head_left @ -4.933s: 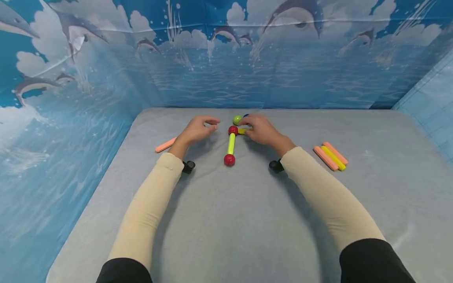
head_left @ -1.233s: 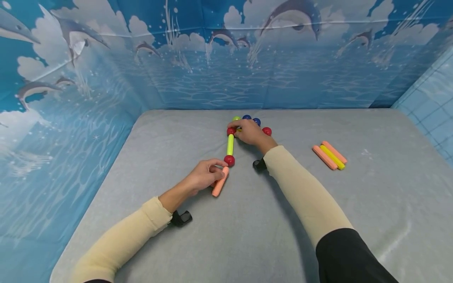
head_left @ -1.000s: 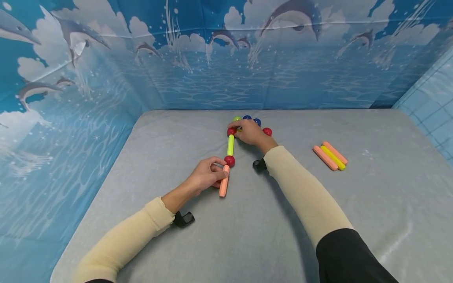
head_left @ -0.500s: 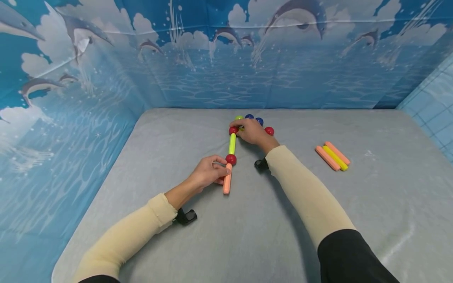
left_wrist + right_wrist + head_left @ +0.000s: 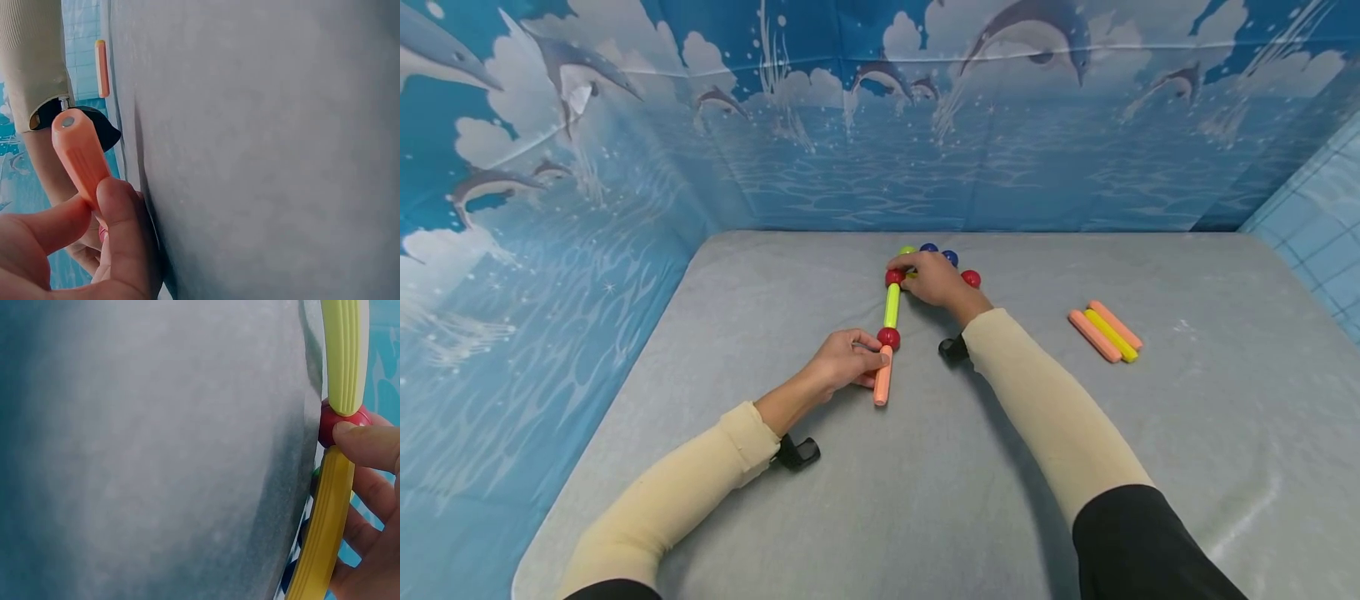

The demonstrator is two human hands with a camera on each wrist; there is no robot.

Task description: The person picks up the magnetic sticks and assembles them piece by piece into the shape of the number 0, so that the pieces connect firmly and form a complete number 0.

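Observation:
My left hand (image 5: 844,364) pinches an orange magnetic rod (image 5: 882,385) between thumb and fingers. In the left wrist view, a silver magnet shows in the rod's free end (image 5: 68,122). Its other end meets the near red ball (image 5: 888,337), from which a lime-green rod (image 5: 892,306) runs to a farther red ball (image 5: 894,278). My right hand (image 5: 934,279) holds that farther ball, its thumb pressing on it in the right wrist view. A yellow rod (image 5: 325,525) extends from the same ball beneath the hand; a third red ball (image 5: 971,278) lies beyond the right wrist.
Behind my right hand sit a green ball (image 5: 907,250) and two blue balls (image 5: 928,247). Two orange rods and a yellow rod (image 5: 1111,335) lie side by side at the right of the grey-covered table (image 5: 1000,500). A dolphin-print curtain (image 5: 880,167) borders the back and left.
My left hand has left the far left and brought the orange rod to the near red ball, swinging it into line. My right hand moved slightly left onto the farther red ball, then stayed.

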